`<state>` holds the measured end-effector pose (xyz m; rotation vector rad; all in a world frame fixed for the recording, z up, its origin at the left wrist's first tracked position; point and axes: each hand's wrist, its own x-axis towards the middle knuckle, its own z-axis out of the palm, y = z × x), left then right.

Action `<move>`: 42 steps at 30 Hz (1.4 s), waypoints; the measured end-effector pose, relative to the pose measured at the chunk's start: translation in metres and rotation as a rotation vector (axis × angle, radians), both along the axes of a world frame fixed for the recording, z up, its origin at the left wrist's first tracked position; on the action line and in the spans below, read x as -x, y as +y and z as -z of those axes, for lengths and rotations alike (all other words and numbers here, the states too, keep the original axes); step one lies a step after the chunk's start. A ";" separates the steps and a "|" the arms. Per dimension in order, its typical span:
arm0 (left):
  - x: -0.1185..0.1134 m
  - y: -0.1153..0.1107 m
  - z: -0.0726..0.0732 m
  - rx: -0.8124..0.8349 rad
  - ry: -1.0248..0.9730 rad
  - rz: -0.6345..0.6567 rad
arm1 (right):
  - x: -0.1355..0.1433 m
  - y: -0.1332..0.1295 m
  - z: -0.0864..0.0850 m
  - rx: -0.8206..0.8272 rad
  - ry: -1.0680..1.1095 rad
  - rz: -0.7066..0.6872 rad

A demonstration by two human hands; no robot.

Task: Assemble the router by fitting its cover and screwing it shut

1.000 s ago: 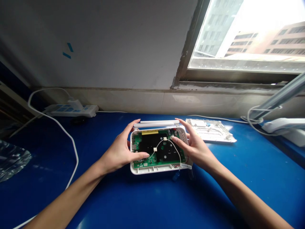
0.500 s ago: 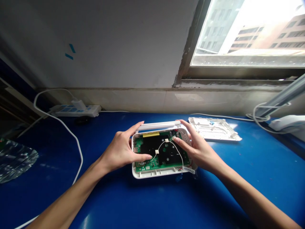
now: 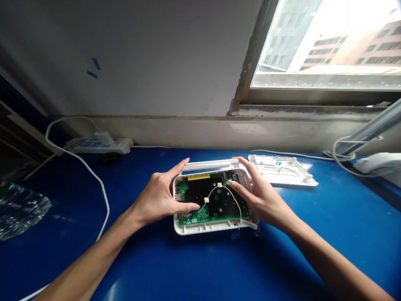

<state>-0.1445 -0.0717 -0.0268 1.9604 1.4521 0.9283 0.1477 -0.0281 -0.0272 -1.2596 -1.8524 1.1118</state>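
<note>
Both hands grip the opened router shell (image 3: 209, 226) — left hand (image 3: 156, 200) and right hand (image 3: 261, 196) at its sides. Thumbs press the green circuit board (image 3: 200, 215) (white wire across it).

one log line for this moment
left hand: holds router | right hand: holds router | cover: on table

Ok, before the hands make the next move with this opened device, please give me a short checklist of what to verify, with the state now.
1. Left hand steadies the open white casing at its left side, thumb on the circuit board: ok.
2. Right hand holds the right side, one finger on the board: ok.
3. Casing rests flat on the blue table: ok.
4. Thin white wires across the board are free of the fingers: cannot tell.
5. Removed cover lies apart, behind the right hand: ok.
6. Board fixed in the casing: cannot tell.
</note>
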 end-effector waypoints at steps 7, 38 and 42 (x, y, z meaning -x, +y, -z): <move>0.001 0.000 -0.002 -0.013 0.052 -0.015 | 0.000 0.001 0.002 -0.053 -0.058 0.005; 0.001 -0.002 -0.001 0.205 -0.053 0.097 | -0.013 0.008 -0.004 0.316 0.329 -0.224; 0.000 -0.003 -0.002 0.122 0.066 0.074 | -0.013 0.008 -0.004 0.321 0.346 -0.235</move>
